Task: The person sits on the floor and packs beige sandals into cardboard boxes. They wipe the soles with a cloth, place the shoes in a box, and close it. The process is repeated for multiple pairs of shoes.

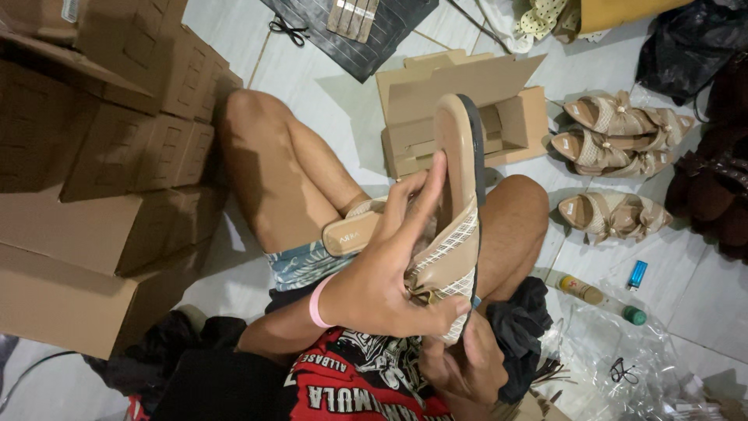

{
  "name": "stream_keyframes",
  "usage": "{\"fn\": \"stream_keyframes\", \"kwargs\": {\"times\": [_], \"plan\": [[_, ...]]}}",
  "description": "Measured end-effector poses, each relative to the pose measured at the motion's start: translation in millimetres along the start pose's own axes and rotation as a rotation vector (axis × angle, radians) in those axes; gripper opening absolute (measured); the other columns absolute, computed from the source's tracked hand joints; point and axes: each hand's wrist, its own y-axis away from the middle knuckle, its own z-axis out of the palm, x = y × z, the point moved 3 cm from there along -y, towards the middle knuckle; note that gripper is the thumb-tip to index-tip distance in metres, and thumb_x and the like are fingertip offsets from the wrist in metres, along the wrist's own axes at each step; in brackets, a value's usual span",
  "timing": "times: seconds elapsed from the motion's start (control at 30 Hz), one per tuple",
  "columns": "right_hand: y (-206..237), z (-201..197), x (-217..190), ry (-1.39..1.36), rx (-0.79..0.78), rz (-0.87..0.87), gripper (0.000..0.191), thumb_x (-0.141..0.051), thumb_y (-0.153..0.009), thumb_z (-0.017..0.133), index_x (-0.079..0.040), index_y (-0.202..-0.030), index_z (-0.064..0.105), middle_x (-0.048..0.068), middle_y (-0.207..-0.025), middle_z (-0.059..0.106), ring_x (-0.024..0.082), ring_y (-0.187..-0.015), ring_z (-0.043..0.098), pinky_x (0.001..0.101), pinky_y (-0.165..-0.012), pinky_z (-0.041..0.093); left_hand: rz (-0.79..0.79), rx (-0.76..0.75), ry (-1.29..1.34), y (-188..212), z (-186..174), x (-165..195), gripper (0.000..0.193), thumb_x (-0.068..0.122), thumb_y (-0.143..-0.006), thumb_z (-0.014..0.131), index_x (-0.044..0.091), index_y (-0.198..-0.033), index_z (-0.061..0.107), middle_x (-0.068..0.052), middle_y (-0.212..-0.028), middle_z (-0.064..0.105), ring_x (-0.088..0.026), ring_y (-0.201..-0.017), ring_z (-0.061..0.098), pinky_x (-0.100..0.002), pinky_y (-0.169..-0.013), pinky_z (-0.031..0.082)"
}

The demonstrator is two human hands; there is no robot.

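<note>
The right hand (467,362) is lowest in the view, cupped under the toe end of a beige sandal (460,187) and gripping it from below. The left hand (386,273), a pink band at its wrist, lies over the sandal's woven front strap, thumb hooked across the strap and fingers (425,191) stretched up along the insole. The sandal stands nearly upright over the person's lap, sole edge turned right. A second beige sandal (352,232) lies flat on the thigh behind the left hand, touching it.

Beyond the knees an open cardboard box (467,113) rests on the tiled floor, flaps raised; folded cardboard shows inside, and whether it holds anything else cannot be told. A stack of closed cardboard cartons (109,164) fills the left side. To the right, three more pairs of beige sandals (615,148) lie on the floor, near a blue lighter (637,274), a small bottle (580,289) and crumpled clear plastic bags (608,351). Black scissors (290,31) lie at the far edge.
</note>
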Motion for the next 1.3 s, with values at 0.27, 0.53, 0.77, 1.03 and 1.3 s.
{"fn": "stream_keyframes", "kwargs": {"times": [0.27, 0.53, 0.77, 1.03, 1.3], "plan": [[0, 3, 7, -0.012, 0.023, -0.082, 0.044, -0.006, -0.091, 0.071, 0.009, -0.128, 0.053, 0.031, -0.103, 0.070, 0.038, -0.092, 0.076, 0.0420, -0.081, 0.063, -0.017, -0.006, 0.045, 0, 1, -2, 0.119, 0.034, -0.088, 0.080, -0.002, -0.168, -0.001, -0.026, -0.158, 0.025, -0.034, -0.139, 0.041, -0.040, -0.120, 0.042], [-3, 6, 8, -0.003, 0.039, -0.088, 0.043, -0.002, -0.092, 0.073, 0.007, -0.129, 0.053, 0.027, -0.105, 0.070, 0.038, -0.094, 0.076, 0.0433, -0.085, 0.063, -0.019, -0.011, 0.045, 1, 6, -8, 0.121, 0.035, -0.086, 0.080, -0.001, -0.168, -0.001, -0.025, -0.159, 0.025, -0.035, -0.144, 0.037, -0.042, -0.123, 0.036], [-16, -79, 73, -0.024, -0.193, -0.136, 0.032, -0.006, -0.094, 0.072, 0.004, -0.121, 0.059, 0.021, -0.109, 0.068, 0.033, -0.093, 0.073, 0.0392, -0.079, 0.063, -0.167, -0.132, 0.420, -24, 40, -81, 0.121, 0.030, -0.079, 0.081, 0.002, -0.172, 0.009, -0.021, -0.174, 0.028, -0.030, -0.161, 0.033, -0.041, -0.136, 0.023], [37, -371, 317, 0.558, 0.595, 0.443, 0.041, 0.018, -0.096, 0.053, -0.002, -0.131, 0.063, 0.012, -0.129, 0.067, 0.022, -0.104, 0.071, 0.0311, -0.076, 0.064, -0.121, -0.266, -0.238, -84, 202, -188, 0.092, 0.033, -0.071, 0.084, 0.003, -0.146, 0.039, -0.024, -0.147, 0.043, -0.042, -0.139, 0.044, -0.048, -0.118, 0.038], [85, -394, 503, 0.798, -0.205, 0.614, 0.062, 0.010, -0.084, 0.060, -0.011, -0.142, 0.062, 0.023, -0.137, 0.059, 0.041, -0.125, 0.056, 0.0465, -0.100, 0.048, -0.124, -0.448, -0.699, -105, 263, -161, 0.087, 0.046, -0.067, 0.092, 0.010, -0.135, 0.053, -0.030, -0.145, 0.038, -0.055, -0.124, 0.048, -0.056, -0.100, 0.044]]}}
